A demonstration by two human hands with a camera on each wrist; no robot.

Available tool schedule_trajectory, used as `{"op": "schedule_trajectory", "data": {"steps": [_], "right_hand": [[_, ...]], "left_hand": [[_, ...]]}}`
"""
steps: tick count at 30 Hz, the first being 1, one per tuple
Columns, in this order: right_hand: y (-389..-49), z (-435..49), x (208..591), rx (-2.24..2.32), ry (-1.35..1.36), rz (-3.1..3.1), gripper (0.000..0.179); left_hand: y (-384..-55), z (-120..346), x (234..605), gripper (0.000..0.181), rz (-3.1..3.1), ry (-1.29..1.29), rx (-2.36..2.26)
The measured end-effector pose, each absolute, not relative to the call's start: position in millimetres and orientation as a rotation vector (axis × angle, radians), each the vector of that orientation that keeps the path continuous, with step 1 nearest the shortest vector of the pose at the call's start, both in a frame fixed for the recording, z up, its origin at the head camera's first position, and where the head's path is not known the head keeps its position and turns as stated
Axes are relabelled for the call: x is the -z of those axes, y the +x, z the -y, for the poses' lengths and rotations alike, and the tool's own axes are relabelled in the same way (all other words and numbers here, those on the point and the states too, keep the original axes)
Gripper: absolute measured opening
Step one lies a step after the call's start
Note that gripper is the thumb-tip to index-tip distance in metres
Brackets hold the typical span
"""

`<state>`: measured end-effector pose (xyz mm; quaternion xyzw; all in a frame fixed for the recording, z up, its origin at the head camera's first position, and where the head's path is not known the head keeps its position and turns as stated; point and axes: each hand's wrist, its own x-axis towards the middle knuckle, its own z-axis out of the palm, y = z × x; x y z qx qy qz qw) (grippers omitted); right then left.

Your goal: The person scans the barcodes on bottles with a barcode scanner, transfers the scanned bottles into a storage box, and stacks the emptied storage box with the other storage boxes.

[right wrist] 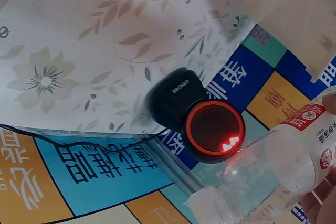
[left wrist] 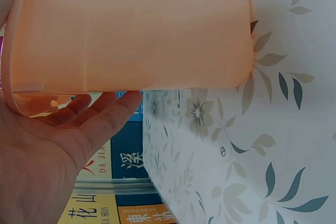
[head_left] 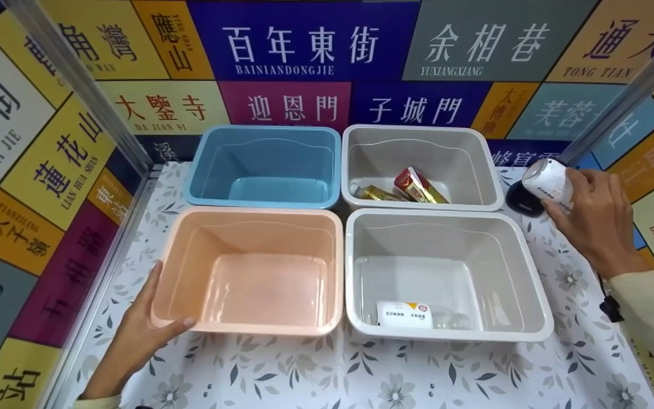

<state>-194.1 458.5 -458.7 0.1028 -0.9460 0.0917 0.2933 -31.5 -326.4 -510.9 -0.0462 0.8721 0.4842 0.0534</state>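
In the head view's upper right, my right hand (head_left: 599,218) grips a bottle (head_left: 547,179) near the scanner (head_left: 523,201); apparently I'm scanning, so its label (right wrist: 317,129) should face it. My left hand (head_left: 137,334) cups the peach bin (head_left: 273,289), lower left.

Street-name panels (head_left: 304,40) are forming a booth-like workstation around a floral-covered table (head_left: 281,369), where a barcode scanner (right wrist: 215,129) is glowing.
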Motion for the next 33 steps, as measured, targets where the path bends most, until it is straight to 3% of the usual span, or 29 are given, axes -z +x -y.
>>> {"op": "schedule_trajectory", "data": {"steps": [23,33], "right_hand": [[-188.4,-411.4,407.3,-0.392,0.295,2.662,0.074],[-192.1,-394.7,394.4,-0.416,0.323,2.689,0.066]], "left_hand": [[-31.1,328.2,512.8,0.129,-2.666,-0.127,-1.468],[-30.4,326.7,511.4,0.130,-2.652,-0.127,-1.487]]}}
